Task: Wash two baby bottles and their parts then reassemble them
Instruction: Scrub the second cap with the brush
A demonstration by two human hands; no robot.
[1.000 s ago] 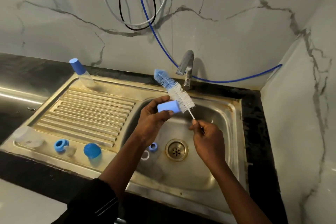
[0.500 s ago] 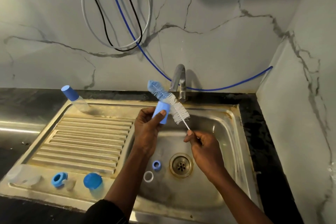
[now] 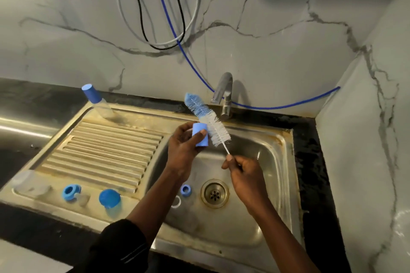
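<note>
Over the sink (image 3: 286, 162) the left hand (image 3: 183, 150) grips a blue cap (image 3: 200, 135) between thumb and fingers. The right hand (image 3: 247, 176) pinches the thin handle of the brush (image 3: 210, 122) — its bristles lie just beside the cap, perhaps touching it. A small blue ring (image 3: 185, 189) and a white ring (image 3: 176, 201) lie in the sink. On the draining board (image 3: 106, 146) are a capped bottle (image 3: 98, 104), a blue collar (image 3: 70, 193) and a blue dome (image 3: 109, 198).

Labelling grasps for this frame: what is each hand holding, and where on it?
Left hand grips the blue cap round its side wall. Right hand pinches the bottle brush by its thin white handle, below the bristles.
</note>
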